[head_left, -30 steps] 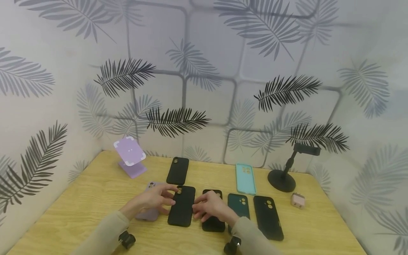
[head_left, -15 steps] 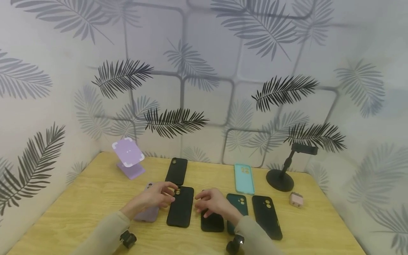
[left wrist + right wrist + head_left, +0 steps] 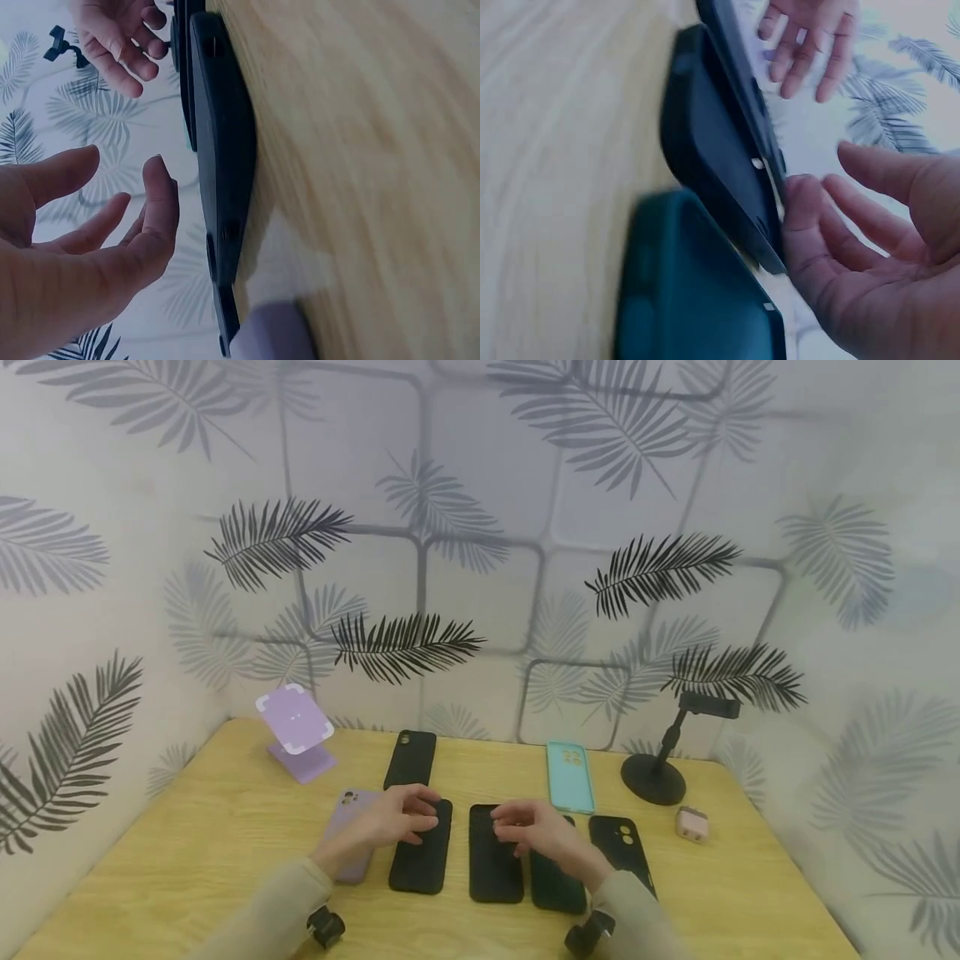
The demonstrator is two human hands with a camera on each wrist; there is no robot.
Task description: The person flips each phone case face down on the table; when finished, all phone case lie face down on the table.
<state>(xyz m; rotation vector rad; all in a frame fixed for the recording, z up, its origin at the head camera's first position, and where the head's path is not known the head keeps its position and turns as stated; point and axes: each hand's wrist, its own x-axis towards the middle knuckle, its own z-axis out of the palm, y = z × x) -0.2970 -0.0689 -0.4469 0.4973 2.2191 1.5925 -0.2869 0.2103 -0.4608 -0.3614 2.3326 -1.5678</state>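
My left hand [image 3: 397, 820] hovers over the upper part of a black phone case [image 3: 417, 867], fingers loosely bent and nothing between them. In the left wrist view, air shows between that hand [image 3: 112, 247] and the black case [image 3: 225, 135]. My right hand [image 3: 543, 831] is over a second black phone case [image 3: 495, 872], which lies hollow side up, and over a dark green phone case [image 3: 557, 889]. Its thumb and fingers stand apart in the right wrist view, where the hand [image 3: 877, 262] holds nothing. Partly behind my left hand lies a lilac phone case [image 3: 347, 814].
Farther back are another black phone case [image 3: 411, 760] and a turquoise phone case [image 3: 570, 777]. One more black case [image 3: 622, 843] lies right of the green one. A lilac phone stand [image 3: 296, 718], a black stand [image 3: 654, 778] and a pink charger plug [image 3: 692, 825] stand around them.
Both hands have moved to the right. The left now overlaps the left black case; the right has shifted from the second black case toward the green one. The cases stay where they were.
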